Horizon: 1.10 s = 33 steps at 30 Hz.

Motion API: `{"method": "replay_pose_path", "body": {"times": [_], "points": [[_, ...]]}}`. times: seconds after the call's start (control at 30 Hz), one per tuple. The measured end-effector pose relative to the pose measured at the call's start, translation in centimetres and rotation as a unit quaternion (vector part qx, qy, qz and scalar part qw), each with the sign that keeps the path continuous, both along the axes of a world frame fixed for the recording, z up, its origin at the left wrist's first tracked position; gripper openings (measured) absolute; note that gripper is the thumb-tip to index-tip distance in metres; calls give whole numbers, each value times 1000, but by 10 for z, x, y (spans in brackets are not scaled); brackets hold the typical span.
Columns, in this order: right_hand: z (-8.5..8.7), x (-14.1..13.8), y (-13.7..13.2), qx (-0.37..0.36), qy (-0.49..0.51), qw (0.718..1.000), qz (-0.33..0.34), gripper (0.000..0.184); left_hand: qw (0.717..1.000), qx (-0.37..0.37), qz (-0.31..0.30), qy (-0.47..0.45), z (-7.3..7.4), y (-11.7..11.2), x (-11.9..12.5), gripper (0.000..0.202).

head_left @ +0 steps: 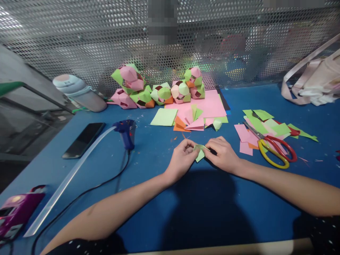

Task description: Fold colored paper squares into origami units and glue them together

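Observation:
A small folded piece of green paper [200,152] sits between both hands just above the blue table [207,209]. My left hand [182,157] pinches its left edge with curled fingers. Its right edge is pinched by my right hand [223,153], fingers closed over the fold. Behind the hands lie loose pink, green and orange paper sheets [196,109] and small folded pieces.
Several folded paper balls [162,92] line the perforated metal wall. A blue glue gun [126,131] with a long glue stick, a phone [84,139], a bottle [79,92], red-and-yellow scissors [276,148] on paper scraps, a pink bag [316,82] and a purple device [16,211] surround the work area.

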State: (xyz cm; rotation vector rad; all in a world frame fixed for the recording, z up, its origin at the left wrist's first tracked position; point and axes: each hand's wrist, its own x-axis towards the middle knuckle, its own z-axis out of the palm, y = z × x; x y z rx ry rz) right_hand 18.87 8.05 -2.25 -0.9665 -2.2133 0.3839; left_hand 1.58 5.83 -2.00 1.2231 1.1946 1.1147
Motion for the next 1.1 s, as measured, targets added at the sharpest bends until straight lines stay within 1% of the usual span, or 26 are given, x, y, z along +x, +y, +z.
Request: {"method": "replay_pose_path", "body": {"times": [0.1,0.3,0.47,0.6,0.7,0.83,0.93,1.0,1.1], "points": [[-2,-1,0,7,-6,1000,6,20,1000,0,-8,21,0,-1,1,18],[-1,-1,0,8,-14,1000,13,21,998,-2,4,55,3,-1,1,20],[-3,0,0,22,-4,1000,12,23,999,-6,-12,31,1,-1,1,18],[-4,1,2,17,6,1000,5,23,1000,-13,-14,2,3,-1,0,20],[-4,1,3,8,7,1000,1,21,1000,-19,-8,-1,5,-1,0,19],[-1,1,1,-1,4,1000,4,23,1000,-19,-9,8,3,1,0,14],[3,2,0,-27,10,999,15,22,1000,1,-16,12,1,5,-2,10],[6,2,1,-61,23,998,18,20,1000,7,-20,14,1,10,-4,11],[7,3,3,-117,55,992,4,20,999,19,-10,38,2,19,-11,12]]}}
